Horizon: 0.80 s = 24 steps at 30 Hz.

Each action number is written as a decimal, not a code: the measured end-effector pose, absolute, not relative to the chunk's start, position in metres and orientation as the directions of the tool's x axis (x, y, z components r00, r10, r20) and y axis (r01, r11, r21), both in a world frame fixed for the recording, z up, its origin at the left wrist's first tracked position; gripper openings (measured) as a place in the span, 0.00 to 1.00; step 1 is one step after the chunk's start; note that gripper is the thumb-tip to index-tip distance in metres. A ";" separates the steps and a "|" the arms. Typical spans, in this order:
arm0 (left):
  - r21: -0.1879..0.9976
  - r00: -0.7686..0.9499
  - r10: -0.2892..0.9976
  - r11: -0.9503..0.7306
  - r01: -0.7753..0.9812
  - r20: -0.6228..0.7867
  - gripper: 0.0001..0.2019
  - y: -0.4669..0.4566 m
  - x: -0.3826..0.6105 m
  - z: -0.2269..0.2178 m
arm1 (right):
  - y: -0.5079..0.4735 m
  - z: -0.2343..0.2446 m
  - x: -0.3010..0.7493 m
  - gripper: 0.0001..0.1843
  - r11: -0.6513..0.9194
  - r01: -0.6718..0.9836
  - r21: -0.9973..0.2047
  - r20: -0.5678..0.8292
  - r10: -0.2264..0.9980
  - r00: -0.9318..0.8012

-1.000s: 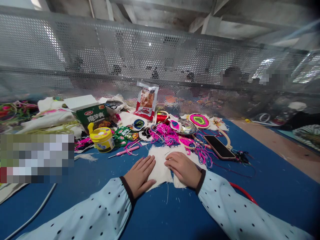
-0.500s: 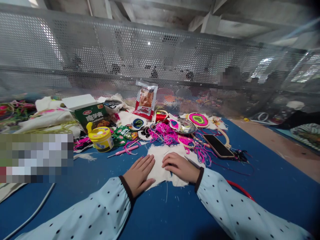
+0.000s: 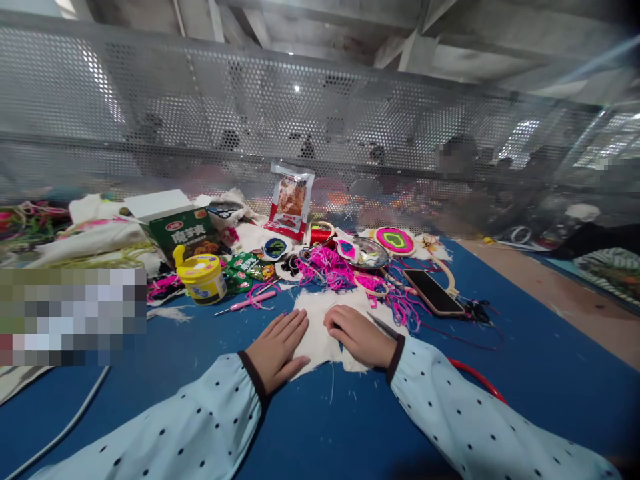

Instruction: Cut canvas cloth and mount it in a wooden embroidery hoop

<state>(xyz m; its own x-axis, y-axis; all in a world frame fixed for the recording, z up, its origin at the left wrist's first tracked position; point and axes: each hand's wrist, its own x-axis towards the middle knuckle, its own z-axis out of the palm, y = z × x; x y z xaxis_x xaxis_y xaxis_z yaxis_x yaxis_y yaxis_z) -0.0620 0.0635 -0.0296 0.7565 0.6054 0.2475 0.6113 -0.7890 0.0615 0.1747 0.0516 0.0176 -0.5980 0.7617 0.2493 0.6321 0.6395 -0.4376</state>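
Observation:
A piece of white cloth [image 3: 315, 333] with frayed edges lies flat on the blue table in front of me. My left hand [image 3: 281, 343] rests palm down on its left side, fingers stretched out and side by side. My right hand [image 3: 359, 335] is on the right part of the cloth, fingers curled and drawn in towards the thumb. Whatever those fingertips pinch, if anything, is hidden. Just behind the right wrist lies a dark, pointed tool [image 3: 384, 325], partly covered by the hand and cuff. Loose white threads lie around the cloth.
Beyond the cloth are tangled pink yarn [image 3: 325, 267], a pink-handled punch tool [image 3: 247, 303], a yellow tub [image 3: 201, 280], a green box [image 3: 183, 230] and a phone [image 3: 434, 292]. A perforated metal screen [image 3: 200, 113] stands behind. A red cable [image 3: 480, 379] runs beside my right sleeve.
My right hand's fingers have curled in closer to the thumb. The left hand stays flat in the same place. The view has shifted very slightly.

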 end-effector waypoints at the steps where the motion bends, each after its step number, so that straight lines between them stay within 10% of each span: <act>1: 0.061 0.757 0.604 -0.790 0.610 0.250 0.31 0.063 -0.062 -0.029 | 0.051 0.019 0.175 0.04 0.641 0.642 -0.420 0.249 0.762 -0.598; 12: 0.070 0.755 0.611 -0.786 0.614 0.237 0.31 0.063 -0.063 -0.028 | 0.064 0.020 0.204 0.05 0.434 0.867 -0.245 0.389 0.863 -0.322; 24: 0.073 0.756 0.592 -0.798 0.598 0.279 0.33 0.062 -0.062 -0.029 | 0.042 0.021 0.171 0.21 0.803 0.547 -0.238 0.254 0.595 -0.763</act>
